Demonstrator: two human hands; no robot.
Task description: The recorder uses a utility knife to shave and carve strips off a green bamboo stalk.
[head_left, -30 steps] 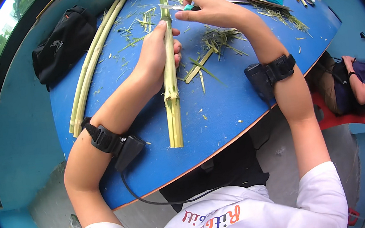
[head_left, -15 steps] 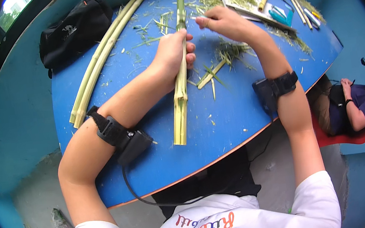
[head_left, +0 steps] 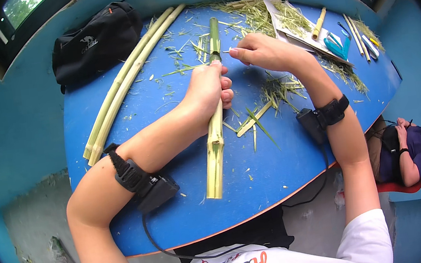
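Observation:
My left hand [head_left: 209,87] is wrapped round a bamboo stick [head_left: 215,154] that slants away from me over the blue table. Its near part is pale and scraped, with a split end. Beyond my fist, the far part is greener, and a dark notch shows beside the node. Close to the right of that notch, my right hand [head_left: 264,54] is closed in a pinch. A small pale tip sticks out of its fingers toward the stick; the rest of that thing is hidden.
On the blue table [head_left: 179,219], two long bamboo poles [head_left: 132,72] lie left, near a black bag [head_left: 97,43]. Green shavings [head_left: 281,88] and a bamboo strip [head_left: 255,119] lie right; a shavings-covered board [head_left: 291,21] and teal-handled tool [head_left: 337,46] lie farther back. A person [head_left: 412,146] sits at right.
The view has tilted, so the whole scene sits lower in the picture. The stick's far end now shows a green face and a dark notch. Both hands keep their grips.

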